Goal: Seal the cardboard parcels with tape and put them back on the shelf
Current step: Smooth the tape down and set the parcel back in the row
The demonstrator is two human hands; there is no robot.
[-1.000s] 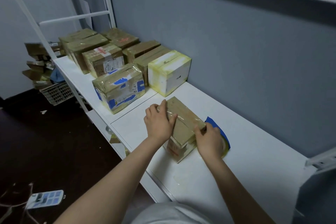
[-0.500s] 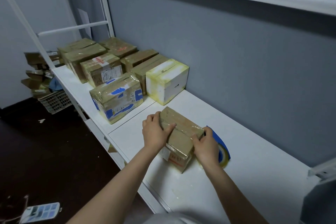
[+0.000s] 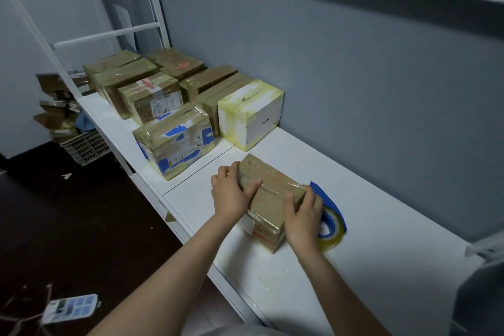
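Observation:
A small brown cardboard parcel [image 3: 268, 194] wrapped in clear tape lies on the white shelf [image 3: 368, 226]. My left hand [image 3: 230, 194] grips its left side, thumb lying across the top seam. My right hand [image 3: 302, 217] holds the parcel's right edge with curled fingers. Right behind that hand, a blue tape dispenser with a clear roll [image 3: 331, 219] lies on the shelf, partly hidden.
Several taped parcels stand in rows at the shelf's left end, the nearest a blue-marked box [image 3: 174, 142] and a white-yellow box [image 3: 251, 113]. A grey wall backs the shelf. A crate [image 3: 84, 146] with cardboard scraps sits on the dark floor at left.
Both hands have stayed on the parcel and shifted slightly along its sides; my left thumb now lies across the top seam. The camera has tilted a little.

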